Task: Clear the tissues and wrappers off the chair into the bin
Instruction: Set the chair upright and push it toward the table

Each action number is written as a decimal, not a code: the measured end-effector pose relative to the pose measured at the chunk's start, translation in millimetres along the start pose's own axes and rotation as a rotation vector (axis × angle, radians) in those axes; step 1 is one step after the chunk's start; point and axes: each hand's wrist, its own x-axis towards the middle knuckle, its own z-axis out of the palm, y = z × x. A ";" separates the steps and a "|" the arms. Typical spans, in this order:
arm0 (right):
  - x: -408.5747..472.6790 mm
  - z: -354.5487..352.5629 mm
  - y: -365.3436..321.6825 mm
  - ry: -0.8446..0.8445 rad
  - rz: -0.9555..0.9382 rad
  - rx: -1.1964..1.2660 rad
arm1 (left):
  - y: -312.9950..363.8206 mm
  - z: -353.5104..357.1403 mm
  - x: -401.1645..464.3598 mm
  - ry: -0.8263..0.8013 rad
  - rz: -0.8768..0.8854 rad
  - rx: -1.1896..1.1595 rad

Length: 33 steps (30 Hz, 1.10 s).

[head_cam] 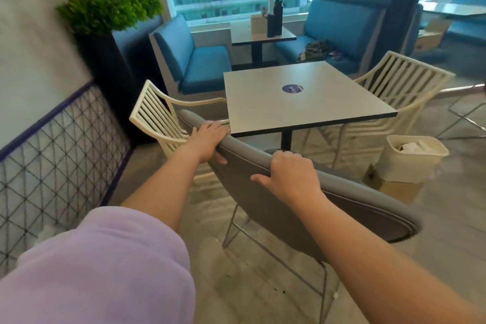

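Nearest, a lilac sleeve (100, 268) on the left arm. Beyond it, both hands clamped on the top edge of a grey chair (276, 208) seen from behind, its back tilted on wire legs. Left hand (207, 139) near the upper end, grip closed over the rim, fingers folded across the edge. Right hand (289, 176) lower along the same rim, grip closed round it, thumb on the near face. Seat hidden. Past the chair, a white tabletop (302, 97). Right of that, on the floor, a white bin (410, 163) with crumpled tissues (416, 147) inside.
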 end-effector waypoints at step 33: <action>-52.0 -15.3 39.2 -0.037 0.045 -0.071 | 84.0 -21.9 -51.3 0.025 -0.017 -0.257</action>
